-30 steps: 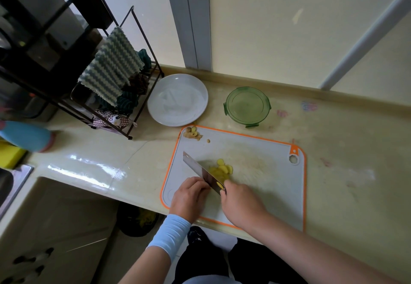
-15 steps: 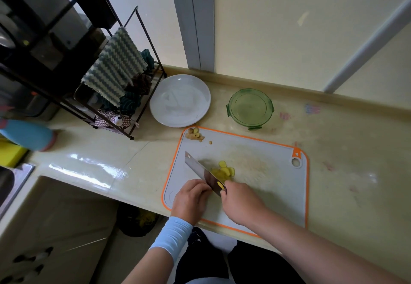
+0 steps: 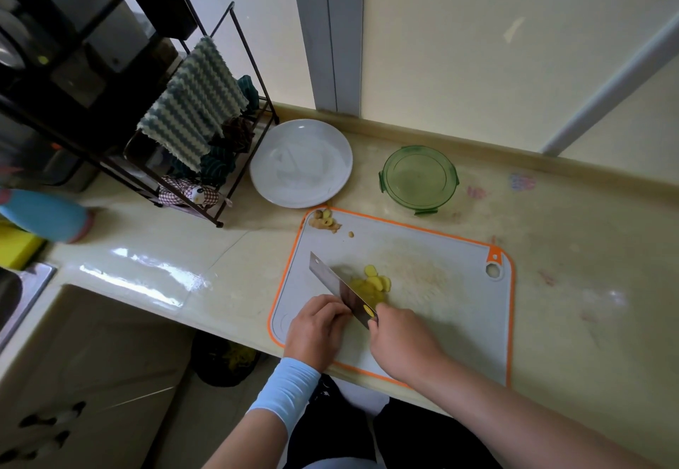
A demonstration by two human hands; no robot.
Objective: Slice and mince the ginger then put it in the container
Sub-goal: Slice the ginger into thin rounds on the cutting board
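On the cutting board (image 3: 441, 321) my right grip (image 3: 404, 343) holds the knife (image 3: 338, 288) at the ginger slices (image 3: 371, 287); my left grip (image 3: 316, 325) curls beside it, hold unclear. Beyond the board, a green container (image 3: 419, 178) and white plate (image 3: 301, 163) sit on the table (image 3: 569, 303).

The right hand (image 3: 402, 345) hides the handle of the knife (image 3: 340, 289)

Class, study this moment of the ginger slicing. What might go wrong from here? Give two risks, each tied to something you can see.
1. The left hand has its curled fingers right against the knife blade, so a slip may nick them.
2. The cutting board reaches the front edge of the counter; pressure there might shift it.
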